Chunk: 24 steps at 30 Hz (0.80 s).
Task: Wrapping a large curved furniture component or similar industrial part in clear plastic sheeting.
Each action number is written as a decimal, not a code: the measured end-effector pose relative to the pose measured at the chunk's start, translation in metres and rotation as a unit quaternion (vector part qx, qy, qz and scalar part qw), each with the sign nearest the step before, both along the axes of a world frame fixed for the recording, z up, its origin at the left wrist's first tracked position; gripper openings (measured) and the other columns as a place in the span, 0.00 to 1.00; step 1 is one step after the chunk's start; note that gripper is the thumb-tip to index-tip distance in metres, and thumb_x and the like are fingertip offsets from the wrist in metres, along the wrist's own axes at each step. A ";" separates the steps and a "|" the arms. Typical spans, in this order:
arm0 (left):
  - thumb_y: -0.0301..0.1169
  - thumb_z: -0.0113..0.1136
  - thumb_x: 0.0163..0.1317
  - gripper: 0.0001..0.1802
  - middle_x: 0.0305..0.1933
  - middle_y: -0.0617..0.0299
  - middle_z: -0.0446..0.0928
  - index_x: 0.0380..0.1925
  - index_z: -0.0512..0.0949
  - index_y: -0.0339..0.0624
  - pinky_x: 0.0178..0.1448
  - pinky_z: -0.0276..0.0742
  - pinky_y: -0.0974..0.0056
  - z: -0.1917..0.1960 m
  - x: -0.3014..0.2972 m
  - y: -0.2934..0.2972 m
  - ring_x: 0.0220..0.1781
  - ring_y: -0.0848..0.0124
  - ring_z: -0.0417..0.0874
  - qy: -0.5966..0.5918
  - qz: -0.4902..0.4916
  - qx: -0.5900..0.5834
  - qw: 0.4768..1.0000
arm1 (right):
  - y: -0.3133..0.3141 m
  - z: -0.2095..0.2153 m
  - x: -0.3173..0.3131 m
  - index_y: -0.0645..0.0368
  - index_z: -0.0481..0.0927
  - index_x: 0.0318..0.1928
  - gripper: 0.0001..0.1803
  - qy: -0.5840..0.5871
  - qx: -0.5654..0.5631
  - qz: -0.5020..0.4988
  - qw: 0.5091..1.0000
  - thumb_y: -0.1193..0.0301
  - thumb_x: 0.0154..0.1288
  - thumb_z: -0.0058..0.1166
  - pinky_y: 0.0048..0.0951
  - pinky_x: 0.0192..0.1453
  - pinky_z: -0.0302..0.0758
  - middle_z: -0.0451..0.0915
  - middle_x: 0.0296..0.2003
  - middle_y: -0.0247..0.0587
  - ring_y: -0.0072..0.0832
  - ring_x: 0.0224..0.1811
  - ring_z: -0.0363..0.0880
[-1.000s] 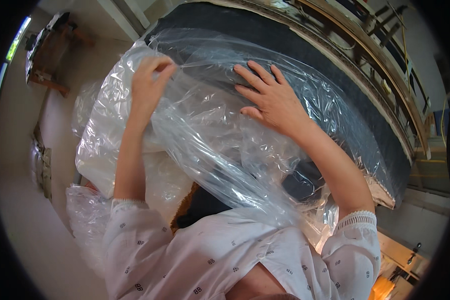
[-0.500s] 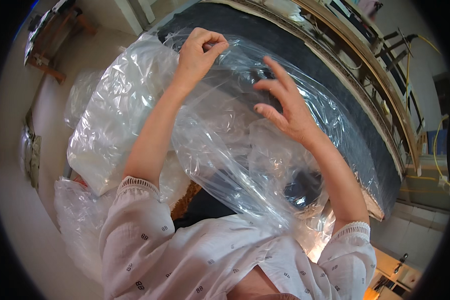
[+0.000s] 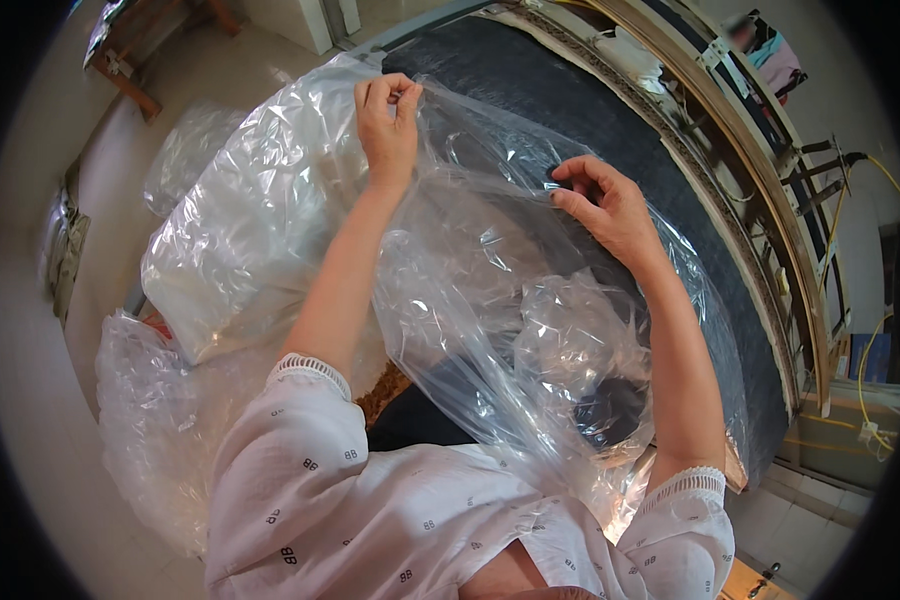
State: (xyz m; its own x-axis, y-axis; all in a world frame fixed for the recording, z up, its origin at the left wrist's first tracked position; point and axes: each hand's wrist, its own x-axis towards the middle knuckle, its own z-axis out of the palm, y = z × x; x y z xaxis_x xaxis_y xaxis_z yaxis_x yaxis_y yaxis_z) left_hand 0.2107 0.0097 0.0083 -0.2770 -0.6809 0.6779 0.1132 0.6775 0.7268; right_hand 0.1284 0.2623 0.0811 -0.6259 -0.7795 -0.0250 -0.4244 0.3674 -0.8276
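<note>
Plastic: clear bag (image 3: 490,300) draped over dark work surface (image 3: 670,190).
Left hand (image 3: 388,125): pinches bag's upper edge.
Right hand (image 3: 605,205): fingertips nip film.
Advice: keep both pinches tight, separate layers gently.

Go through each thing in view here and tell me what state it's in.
Left hand: raised, fingertips pinched on the clear plastic bag.
Right hand: pinching the same bag's edge.
Clear plastic bag: crumpled, spread over the dark surface.
Stuffed plastic bags: full, piled at left.

dark grey table (image 3: 610,130), clear plastic sheet (image 3: 470,300) lying on it
</note>
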 end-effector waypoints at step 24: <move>0.29 0.58 0.57 0.07 0.28 0.70 0.73 0.34 0.76 0.40 0.36 0.67 0.74 0.053 -0.016 -0.039 0.30 0.81 0.68 -0.076 -0.238 0.085 0.965 | -0.057 0.008 0.013 0.60 0.78 0.33 0.12 0.198 -0.013 -0.001 0.980 0.63 0.56 0.55 0.31 0.39 0.69 0.70 0.29 0.39 0.34 0.34 0.74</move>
